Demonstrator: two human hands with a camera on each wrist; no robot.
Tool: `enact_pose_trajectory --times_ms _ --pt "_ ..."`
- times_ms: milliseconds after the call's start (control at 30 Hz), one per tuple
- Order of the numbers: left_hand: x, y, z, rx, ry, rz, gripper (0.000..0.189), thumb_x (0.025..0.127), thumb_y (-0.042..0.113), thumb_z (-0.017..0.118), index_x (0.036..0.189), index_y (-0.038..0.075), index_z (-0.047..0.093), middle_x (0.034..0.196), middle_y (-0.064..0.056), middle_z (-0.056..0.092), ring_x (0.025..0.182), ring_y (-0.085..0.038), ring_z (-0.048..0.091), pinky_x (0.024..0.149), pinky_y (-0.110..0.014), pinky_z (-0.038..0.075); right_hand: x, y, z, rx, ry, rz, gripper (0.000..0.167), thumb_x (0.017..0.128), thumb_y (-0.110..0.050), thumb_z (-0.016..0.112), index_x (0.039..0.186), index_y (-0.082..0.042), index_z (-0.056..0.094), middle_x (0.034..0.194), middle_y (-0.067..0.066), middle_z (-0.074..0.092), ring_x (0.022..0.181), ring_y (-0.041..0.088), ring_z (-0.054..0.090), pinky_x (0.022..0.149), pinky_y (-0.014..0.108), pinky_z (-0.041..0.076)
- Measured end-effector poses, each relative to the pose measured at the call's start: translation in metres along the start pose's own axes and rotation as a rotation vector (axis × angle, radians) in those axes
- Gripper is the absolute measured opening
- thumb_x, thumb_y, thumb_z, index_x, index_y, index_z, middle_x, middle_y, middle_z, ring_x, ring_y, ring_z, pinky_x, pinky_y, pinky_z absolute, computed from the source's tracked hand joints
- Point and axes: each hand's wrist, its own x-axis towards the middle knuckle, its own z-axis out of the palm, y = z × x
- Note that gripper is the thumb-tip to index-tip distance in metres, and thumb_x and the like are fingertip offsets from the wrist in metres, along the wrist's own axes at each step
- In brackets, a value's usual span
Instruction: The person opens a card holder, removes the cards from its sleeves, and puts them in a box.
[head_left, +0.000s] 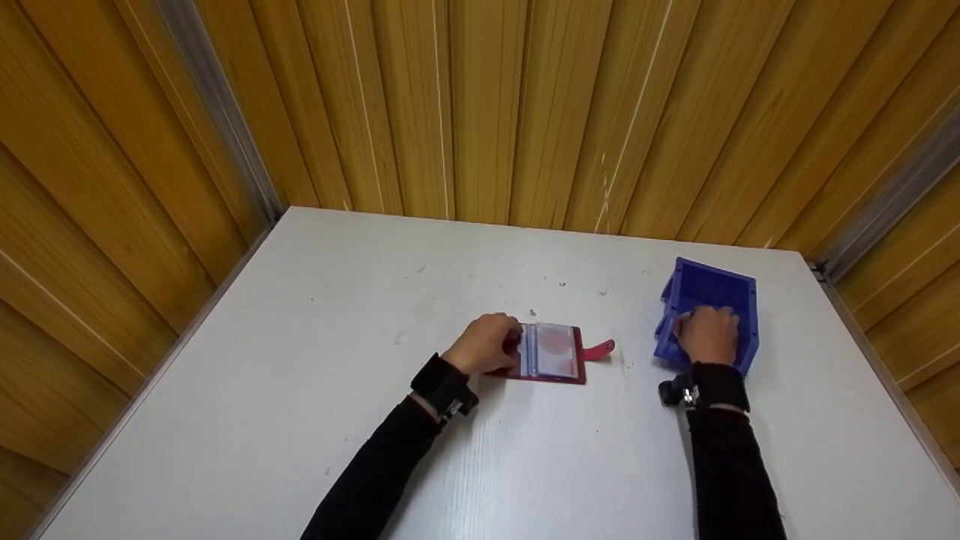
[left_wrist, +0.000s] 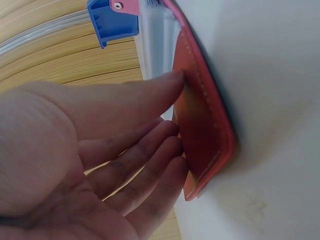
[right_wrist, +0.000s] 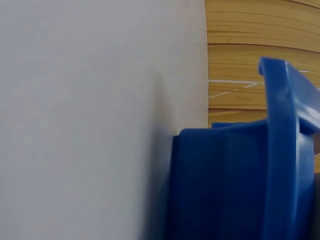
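A red card holder (head_left: pixel 581 355) lies opened out on the table, with clear plastic sleeves (head_left: pixel 556 349) and a snap strap (head_left: pixel 598 350) pointing right. My left hand (head_left: pixel 486 345) rests on its left cover. In the left wrist view, the thumb and fairly straight fingertips touch the inside of that red cover (left_wrist: pixel 200 120). My right hand (head_left: pixel 709 335) reaches down into a blue plastic bin (head_left: pixel 712 281). Its fingertips are hidden inside, so whatever they touch there cannot be seen. The bin's wall (right_wrist: pixel 220 185) fills much of the right wrist view.
The white table (head_left: pixel 300 300) carries a few small dark marks. Yellow wood-patterned panels (head_left: pixel 480 112) rise behind it and at both sides. The bin stands near the table's right edge, to the right of the card holder.
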Motion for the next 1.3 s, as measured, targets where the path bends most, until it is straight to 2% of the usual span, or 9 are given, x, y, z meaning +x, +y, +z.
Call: enact_pose_trajectory --times_ms 167,400,767,900,1000,1067,1167,1233,1300 --pt "0.0 0.0 0.0 0.006 0.001 -0.004 0.034 0.077 0.0 0.084 0.109 -0.001 0.074 0.098 -0.012 0.071 0.093 -0.024 0.062 0.09 -0.038 0.053 -0.001 -0.003 -0.001 -0.071 -0.01 -0.022 0.028 0.093 -0.009 0.062 0.09 0.018 0.07 0.098 0.041 0.067 0.101 0.058 0.056 0.094 0.064 0.038" --pt "-0.002 -0.002 -0.001 0.014 0.011 0.013 0.033 0.076 0.0 0.084 0.108 -0.003 0.073 0.098 -0.013 0.071 0.092 -0.025 0.062 0.089 -0.039 0.053 0.0 -0.003 0.001 0.044 -0.011 0.053 0.024 0.093 -0.008 0.064 0.095 0.015 0.071 0.105 0.043 0.062 0.104 0.06 0.056 0.092 0.068 0.045" --pt "-0.001 -0.002 0.0 0.029 0.013 0.02 0.034 0.076 0.0 0.084 0.108 -0.003 0.073 0.098 -0.013 0.071 0.092 -0.024 0.062 0.088 -0.038 0.053 0.001 0.001 0.003 0.115 0.006 0.078 0.023 0.092 -0.005 0.061 0.095 0.015 0.07 0.102 0.042 0.063 0.102 0.058 0.057 0.089 0.067 0.046" --pt "0.0 -0.002 0.0 0.025 0.014 0.009 0.034 0.077 0.001 0.084 0.109 -0.002 0.074 0.098 -0.012 0.07 0.091 -0.023 0.061 0.087 -0.037 0.053 0.003 -0.003 -0.003 0.201 -0.003 0.137 0.033 0.096 -0.006 0.056 0.12 0.016 0.065 0.12 0.042 0.062 0.117 0.058 0.055 0.101 0.067 0.043" --pt "0.001 -0.002 0.001 0.021 0.016 0.014 0.032 0.077 0.001 0.084 0.106 -0.002 0.074 0.096 -0.012 0.07 0.088 -0.021 0.058 0.085 -0.035 0.052 0.006 -0.013 -0.011 0.3 0.079 0.156 0.04 0.101 -0.007 0.052 0.137 0.011 0.059 0.127 0.037 0.06 0.12 0.053 0.055 0.105 0.063 0.042" --pt "0.001 -0.002 0.001 0.022 0.02 0.019 0.03 0.076 0.001 0.084 0.104 -0.002 0.074 0.095 -0.012 0.07 0.086 -0.019 0.056 0.083 -0.034 0.051 0.007 -0.025 -0.015 0.396 0.154 0.103 0.038 0.103 -0.009 0.054 0.138 0.005 0.061 0.12 0.03 0.062 0.112 0.041 0.059 0.099 0.05 0.048" --pt "0.001 -0.002 0.0 0.02 0.021 0.021 0.029 0.076 0.001 0.084 0.102 -0.002 0.074 0.095 -0.014 0.071 0.085 -0.019 0.055 0.082 -0.035 0.05 0.008 -0.047 -0.014 0.539 0.208 -0.078 0.031 0.102 -0.009 0.061 0.131 0.0 0.068 0.103 0.021 0.064 0.092 0.021 0.06 0.082 0.025 0.049" --pt "0.0 -0.002 0.0 0.015 0.019 0.017 0.029 0.076 0.001 0.084 0.103 -0.002 0.074 0.095 -0.014 0.071 0.085 -0.019 0.055 0.083 -0.035 0.05 0.006 -0.061 -0.011 0.609 0.17 -0.198 0.027 0.099 -0.007 0.066 0.125 -0.002 0.072 0.097 0.017 0.065 0.084 0.012 0.058 0.074 0.013 0.046" --pt "0.0 -0.001 0.001 0.007 0.014 0.016 0.03 0.077 0.0 0.084 0.104 -0.002 0.074 0.096 -0.013 0.071 0.086 -0.019 0.056 0.084 -0.035 0.051 0.002 -0.073 -0.005 0.633 0.056 -0.292 0.027 0.098 -0.008 0.07 0.124 -0.002 0.072 0.097 0.015 0.067 0.083 0.011 0.059 0.073 0.01 0.046"
